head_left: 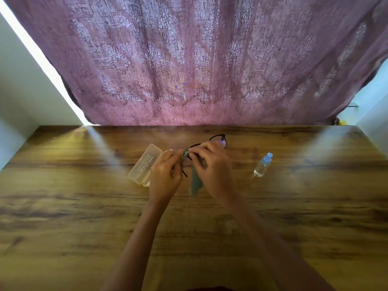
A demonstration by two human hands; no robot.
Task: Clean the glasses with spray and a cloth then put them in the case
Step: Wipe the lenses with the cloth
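Forearms reach up the wooden table [63, 206]; at ten o'clock of the hands lies the open case [142, 166]; left hand [165, 175] pinches the glasses [218, 140]; right hand [212, 166] presses the grey cloth [195, 183] on a lens; at three o'clock stands the spray [262, 165].

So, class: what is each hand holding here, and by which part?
Both hands hold the glasses at one lens. The right hand pinches the grey cloth over it; the left hand grips the frame beside it. The cloth's tail hangs free.
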